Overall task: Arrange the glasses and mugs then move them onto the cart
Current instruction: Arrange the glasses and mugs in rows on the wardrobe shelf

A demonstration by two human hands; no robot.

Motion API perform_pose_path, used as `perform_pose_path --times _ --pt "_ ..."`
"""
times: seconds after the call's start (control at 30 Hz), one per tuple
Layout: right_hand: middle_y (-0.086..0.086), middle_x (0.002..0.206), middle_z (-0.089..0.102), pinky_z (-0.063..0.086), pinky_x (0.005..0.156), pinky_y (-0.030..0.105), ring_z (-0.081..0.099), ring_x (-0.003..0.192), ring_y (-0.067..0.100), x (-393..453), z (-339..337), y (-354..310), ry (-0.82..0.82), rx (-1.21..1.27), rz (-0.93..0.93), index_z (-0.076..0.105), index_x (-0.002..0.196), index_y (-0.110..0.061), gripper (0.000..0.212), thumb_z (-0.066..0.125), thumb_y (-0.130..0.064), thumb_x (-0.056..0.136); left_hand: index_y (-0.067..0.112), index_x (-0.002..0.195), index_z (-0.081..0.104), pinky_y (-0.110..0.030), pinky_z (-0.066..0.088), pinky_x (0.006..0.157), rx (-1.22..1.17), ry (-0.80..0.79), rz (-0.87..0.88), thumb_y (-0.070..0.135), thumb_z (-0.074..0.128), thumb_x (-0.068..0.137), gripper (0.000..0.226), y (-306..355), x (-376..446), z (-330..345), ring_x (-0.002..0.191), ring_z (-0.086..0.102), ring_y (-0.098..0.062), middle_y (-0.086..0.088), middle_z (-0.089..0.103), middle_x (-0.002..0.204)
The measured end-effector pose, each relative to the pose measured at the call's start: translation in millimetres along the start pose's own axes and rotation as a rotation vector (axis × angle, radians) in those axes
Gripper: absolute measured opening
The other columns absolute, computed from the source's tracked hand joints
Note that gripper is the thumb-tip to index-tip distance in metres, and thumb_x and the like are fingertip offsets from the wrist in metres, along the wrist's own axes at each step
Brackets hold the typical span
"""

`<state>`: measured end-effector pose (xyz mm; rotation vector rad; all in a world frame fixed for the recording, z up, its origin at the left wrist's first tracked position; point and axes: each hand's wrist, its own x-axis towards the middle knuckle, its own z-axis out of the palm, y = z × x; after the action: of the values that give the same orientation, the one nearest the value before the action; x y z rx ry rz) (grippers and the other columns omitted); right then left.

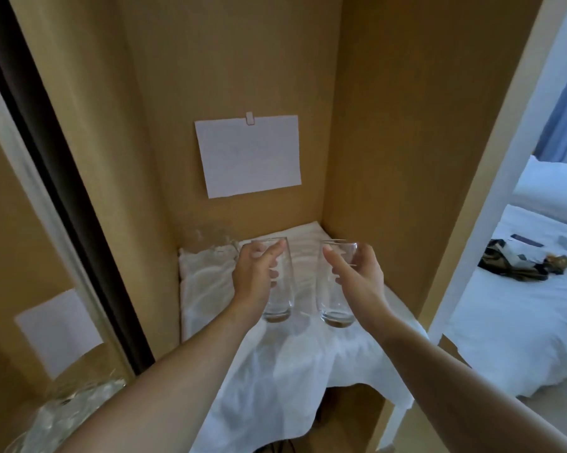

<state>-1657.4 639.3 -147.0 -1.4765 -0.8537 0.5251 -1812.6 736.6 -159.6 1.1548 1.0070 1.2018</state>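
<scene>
You stood facing a wooden alcove (229, 76), its side walls rising on the outer flank of each hand. Beyond your fingers a blank white sheet (251, 155) hung clipped to the back panel. Below both hands lay a white towel (275, 371) spread over the shelf, its near edge drooping past your wrists. Off past your right forearm a bed (520, 338) showed through the opening, with dark items on it; no cart was in view.

Your left hand (254, 276) was curled round a tall clear glass (277, 289), thumb across the near side just under the rim, fingertips wrapped to the far side. Your right hand (357, 276) gripped a second tall glass (339, 282) the same way. The two tumblers stood upright between your hands, near each other but apart. Whether their bases rested on the towel or hung just above it, you could not tell from here.

Beyond your left hand, towards the back corner, faint glassware (207, 238) sat on the towel, too blurred to identify.

Judgement: you were in the arranging step, a pair in hand, nothing carried off yet. The next move probably called for keeping both upright and separated, minding the soft towel footing, then locating the cart.
</scene>
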Motion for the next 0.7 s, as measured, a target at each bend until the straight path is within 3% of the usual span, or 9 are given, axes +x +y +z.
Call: perform_pose_path --times 0.17,0.3,0.5,0.6,0.7 --pt "0.000 0.106 0.066 0.057 0.089 0.043 0.066 0.097 0.014 35 18 31 -0.056 -0.046 0.038 0.052 0.129 -0.025 0.069 0.077 -0.062 0.076 0.025 0.097 0.059 -0.036 0.048 0.063 0.018 0.054 -0.064 0.061 0.082 0.064 0.054 -25 31 -1 0.069 0.062 -0.020 -0.006 0.067 0.091" --pt "-0.001 0.107 0.066 0.052 0.070 0.025 0.066 0.096 0.013 67 34 49 -0.100 -0.059 0.068 0.053 0.129 -0.029 0.066 0.079 -0.059 0.076 0.027 0.102 0.058 -0.034 0.050 0.070 0.054 0.104 -0.092 0.057 0.084 0.069 0.052 -39 53 0 0.083 0.065 -0.021 -0.007 0.068 0.108" --pt "-0.004 0.109 0.061 0.042 0.067 0.012 0.059 0.092 0.003 122 70 72 -0.253 -0.091 0.111 0.050 0.127 -0.029 0.064 0.085 -0.047 0.075 0.030 0.107 0.055 -0.047 0.052 0.098 0.122 0.189 -0.123 0.069 0.081 0.047 0.076 -56 95 -3 0.103 0.065 -0.024 0.002 0.065 0.110" --pt "-0.005 0.106 0.059 0.045 0.068 0.014 0.060 0.092 0.006 149 88 84 -0.328 -0.104 0.126 0.052 0.120 -0.028 0.069 0.093 -0.038 0.066 0.028 0.112 0.057 -0.042 0.053 0.095 0.150 0.255 -0.159 0.057 0.088 0.058 0.069 -66 115 -4 0.104 0.065 -0.022 0.004 0.067 0.110" --pt "0.000 0.108 0.061 0.054 0.079 0.026 0.064 0.095 0.015 176 107 101 -0.375 -0.104 0.118 0.056 0.118 -0.026 0.074 0.098 -0.037 0.057 0.028 0.115 0.054 -0.027 0.048 0.076 0.181 0.302 -0.173 0.036 0.090 0.072 0.057 -71 130 -3 0.098 0.061 -0.013 0.010 0.063 0.108"
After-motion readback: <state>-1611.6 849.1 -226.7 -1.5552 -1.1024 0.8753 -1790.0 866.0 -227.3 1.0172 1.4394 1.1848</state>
